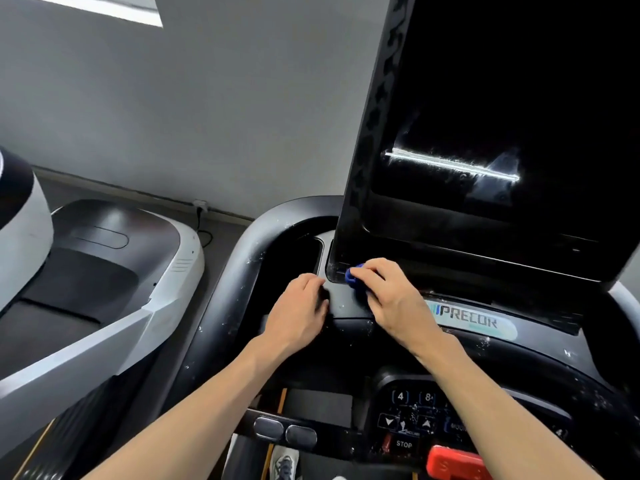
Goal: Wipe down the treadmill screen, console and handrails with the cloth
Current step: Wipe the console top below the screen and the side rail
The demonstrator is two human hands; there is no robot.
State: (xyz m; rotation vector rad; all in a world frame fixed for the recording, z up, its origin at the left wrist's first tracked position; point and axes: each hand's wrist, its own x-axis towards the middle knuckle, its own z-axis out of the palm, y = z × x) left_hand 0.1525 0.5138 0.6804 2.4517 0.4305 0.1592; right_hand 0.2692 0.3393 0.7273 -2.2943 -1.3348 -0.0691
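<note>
Right hand (391, 296) clenching blue cloth (356, 277), wiping console (349, 303) below screen (502, 116); left hand (299, 313) bracing, cupped, empty. Speckled handrails (221, 306) looking unwiped.

- The tall screen (485, 133) rises straight behind both hands and blocks the way forward.
- Under its lower edge only a narrow gap sits above the console (349, 303); the right hand (388, 296), closed on the blue cloth (356, 277), fills its left corner.
- The left hand (298, 310) rests just beside it, on the console's left edge.
- The curved handrail (242, 271) walls in the left (open floor lies beyond it).
- The keypad (412, 420) and red clip (453, 462) crowd the near side.
</note>
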